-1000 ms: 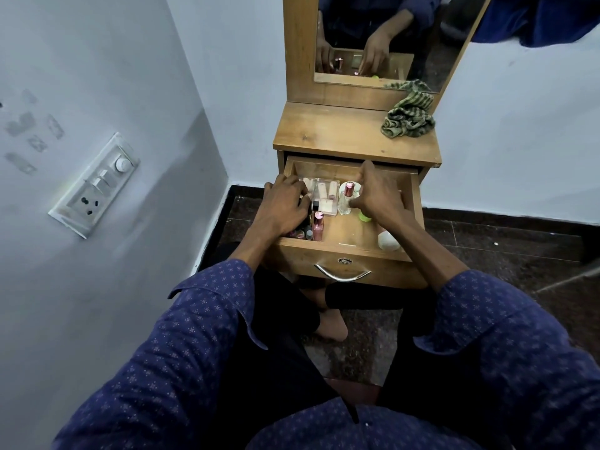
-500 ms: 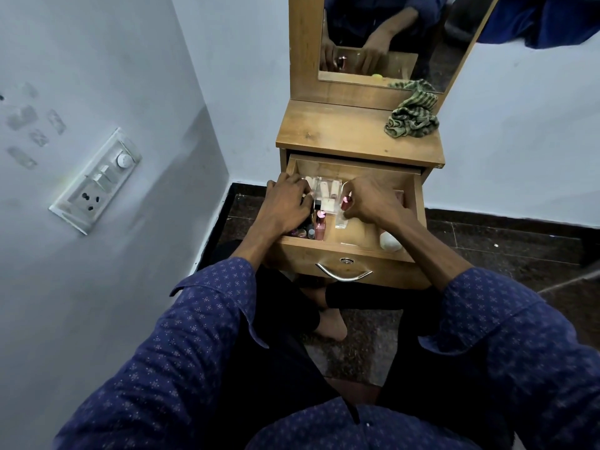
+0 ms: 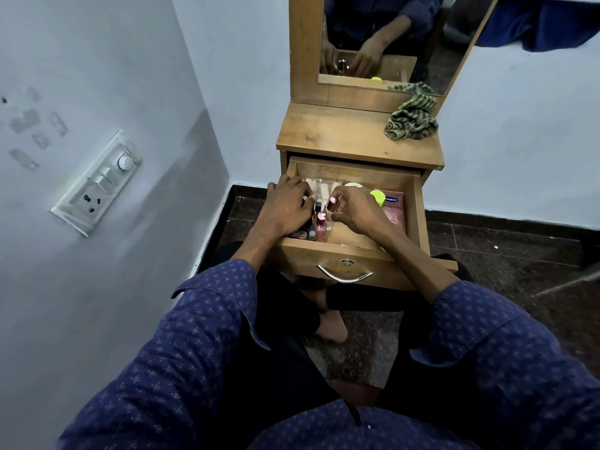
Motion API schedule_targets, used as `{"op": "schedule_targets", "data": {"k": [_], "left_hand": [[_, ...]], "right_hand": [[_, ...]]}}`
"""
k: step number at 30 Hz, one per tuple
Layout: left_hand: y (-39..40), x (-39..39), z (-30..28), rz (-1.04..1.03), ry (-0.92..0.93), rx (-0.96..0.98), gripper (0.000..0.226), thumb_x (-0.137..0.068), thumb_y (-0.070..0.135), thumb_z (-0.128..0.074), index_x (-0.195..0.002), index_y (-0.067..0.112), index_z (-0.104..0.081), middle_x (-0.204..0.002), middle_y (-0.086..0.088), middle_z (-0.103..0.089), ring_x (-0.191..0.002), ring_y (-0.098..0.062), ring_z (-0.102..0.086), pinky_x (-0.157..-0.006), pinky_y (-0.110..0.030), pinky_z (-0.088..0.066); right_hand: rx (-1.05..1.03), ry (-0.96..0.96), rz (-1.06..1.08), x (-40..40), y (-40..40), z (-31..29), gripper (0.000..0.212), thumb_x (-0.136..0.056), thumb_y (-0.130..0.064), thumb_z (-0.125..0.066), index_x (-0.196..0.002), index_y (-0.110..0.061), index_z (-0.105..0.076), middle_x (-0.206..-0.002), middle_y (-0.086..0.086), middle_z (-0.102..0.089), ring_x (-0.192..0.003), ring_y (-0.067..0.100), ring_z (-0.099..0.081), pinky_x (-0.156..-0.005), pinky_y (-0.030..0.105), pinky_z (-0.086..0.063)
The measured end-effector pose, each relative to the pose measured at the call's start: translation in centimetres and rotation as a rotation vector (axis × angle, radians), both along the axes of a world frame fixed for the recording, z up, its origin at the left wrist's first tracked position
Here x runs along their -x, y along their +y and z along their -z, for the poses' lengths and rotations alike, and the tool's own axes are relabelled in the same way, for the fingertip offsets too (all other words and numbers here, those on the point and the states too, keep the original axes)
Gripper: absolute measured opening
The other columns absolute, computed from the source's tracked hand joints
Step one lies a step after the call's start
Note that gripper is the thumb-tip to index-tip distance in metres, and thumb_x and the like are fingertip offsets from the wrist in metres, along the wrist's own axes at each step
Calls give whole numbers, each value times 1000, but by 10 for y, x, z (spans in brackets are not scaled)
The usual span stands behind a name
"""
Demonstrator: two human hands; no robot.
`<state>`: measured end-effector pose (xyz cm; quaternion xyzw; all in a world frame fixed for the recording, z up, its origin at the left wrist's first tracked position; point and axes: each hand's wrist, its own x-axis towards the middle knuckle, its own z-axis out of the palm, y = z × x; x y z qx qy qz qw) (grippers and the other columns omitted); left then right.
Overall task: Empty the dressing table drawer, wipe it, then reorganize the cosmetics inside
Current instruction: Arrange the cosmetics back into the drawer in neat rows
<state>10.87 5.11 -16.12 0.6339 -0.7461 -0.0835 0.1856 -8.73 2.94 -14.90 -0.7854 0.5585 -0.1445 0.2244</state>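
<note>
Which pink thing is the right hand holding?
The small pink-capped tube, pinched by the right hand. The pink bottle stands free below it; the pink packet lies right.

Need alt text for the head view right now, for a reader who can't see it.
Both hands reach into the open drawer of a wooden dressing table: the right hand pinches a small pink-capped bottle, the left hand rests among the cosmetics. A green cloth lies on the tabletop below the mirror.
</note>
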Motion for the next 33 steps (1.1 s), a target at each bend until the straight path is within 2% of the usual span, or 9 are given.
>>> {"op": "schedule_targets", "data": {"k": [3, 10, 13, 16, 19, 24, 28, 30, 33], "left_hand": [[0, 0, 0, -1, -4, -9, 30, -103, 38, -52, -115, 16, -69, -136, -4, -63, -131, -25, -46, -106, -52, -37], [1, 1, -1, 5, -16, -21, 30, -101, 37, -53, -113, 17, -71, -135, -4, -63, -131, -26, -47, -105, -52, -37], [1, 1, -2, -3, -20, -29, 33, -103, 41, -52, -115, 17, -72, -137, -5, -63, -133, -26, -46, -107, -52, -36], [0, 1, 0, -4, -24, -23, 33, -104, 42, -51, -114, 19, -72, -134, -2, -64, -132, -25, -46, -105, -52, -36], [0, 1, 0, -1, -16, -23, 33, -104, 42, -51, -112, 19, -72, -131, -2, -65, -131, -25, -47, -105, -52, -36], [-1, 2, 0, 2, -23, -31, 33, -104, 40, -51, -113, 16, -71, -135, -4, -65, -133, -26, -47, -106, -52, -35], [-1, 2, 2, 4, -23, -26, 32, -104, 39, -50, -113, 16, -71, -134, -4, -66, -131, -26, -47, -104, -51, -35], [-2, 2, 2, 0, -28, -33, 31, -103, 38, -51, -112, 16, -70, -130, -3, -66, -129, -26, -48, -104, -52, -36], [-4, 3, 3, 3, -48, -49, 30, -101, 37, -50, -111, 16, -70, -130, -4, -66, -129, -26, -48, -106, -53, -36]], "right_hand": [[-37, -50, 6, -2, -1, 4, 25, -79, -22, -87, -89, -24, -65, -77, -1, -70, -74, 20, -65, -69, 36, -51], [-177, -51, -89, -2, -3, 7, 30, -83, -1, -70, -102, -23, -67, -81, -4, -75, -70, 7, -65, -73, 28, -52], [-176, -85, -32, -3, -1, 14, 31, -84, 0, -68, -107, -20, -67, -82, -1, -77, -79, 15, -69, -77, 31, -53], [-219, -95, 0, -3, -1, 21, 30, -81, 4, -66, -96, -22, -66, -81, -1, -77, -86, 21, -74, -83, 37, -59], [-318, -202, 36, -1, -1, 25, 36, -81, 14, -55, -92, -19, -65, -79, 3, -77, -85, 23, -77, -87, 47, -62], [-486, -356, 58, 5, -2, 29, 42, -86, 26, -44, -104, -7, -62, -85, 9, -70, -81, 27, -70, -87, 54, -62], [-508, -369, 22, 11, 2, 27, 45, -88, 28, -41, -114, -4, -59, -93, 9, -70, -80, 17, -68, -81, 43, -64], [-537, -402, 27, 13, 2, 30, 47, -89, 29, -38, -118, -1, -58, -100, 14, -69, -80, 22, -69, -75, 33, -65], [-565, -425, 36, 14, 2, 33, 46, -89, 29, -40, -125, 6, -59, -104, 18, -69, -86, 31, -70, -75, 32, -64]]}}
